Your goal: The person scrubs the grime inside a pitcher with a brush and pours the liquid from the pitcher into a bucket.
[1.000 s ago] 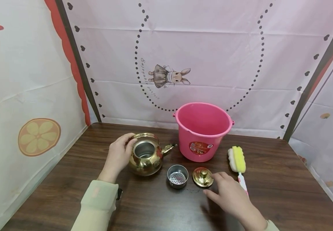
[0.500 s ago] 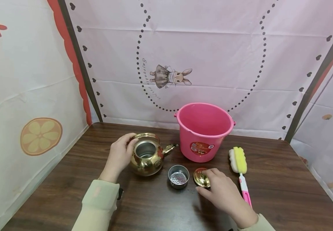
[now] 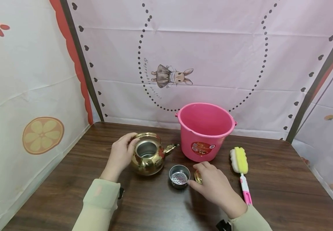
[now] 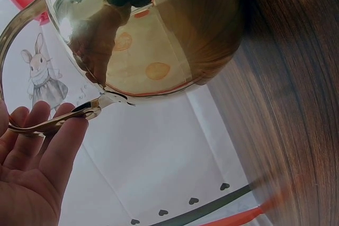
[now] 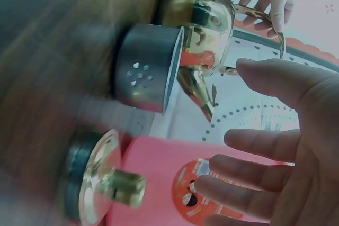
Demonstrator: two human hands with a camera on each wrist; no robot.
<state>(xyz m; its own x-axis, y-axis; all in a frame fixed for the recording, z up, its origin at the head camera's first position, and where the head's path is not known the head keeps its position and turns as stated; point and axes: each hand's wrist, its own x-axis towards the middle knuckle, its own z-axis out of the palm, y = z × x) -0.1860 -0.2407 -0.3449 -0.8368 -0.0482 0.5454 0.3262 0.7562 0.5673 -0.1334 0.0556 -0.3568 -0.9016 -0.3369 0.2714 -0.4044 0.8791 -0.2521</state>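
A gold teapot (image 3: 147,166) without its lid stands on the table, spout pointing right. My left hand (image 3: 121,154) grips its handle (image 4: 45,127), fingers curled around the bar in the left wrist view. To the teapot's right sits a steel strainer basket (image 3: 174,183) with a perforated bottom. Beside that lies the gold lid (image 3: 197,177), knob up as the right wrist view shows (image 5: 124,187); in the head view my right hand (image 3: 216,187) covers most of it. That hand hovers with its fingers spread, holding nothing, thumb close to the basket's right rim.
A pink bucket (image 3: 185,146) stands behind the lid and basket, near the teapot's spout. A yellow-and-white sponge brush (image 3: 241,160) with a pink and white handle lies on the right. Printed cloth walls (image 3: 117,106) enclose the brown wooden table (image 3: 143,205).
My right hand has moved left from the lid's right side, across the lid, toward the strainer basket. The left hand keeps its grip on the teapot handle; the teapot stays put.
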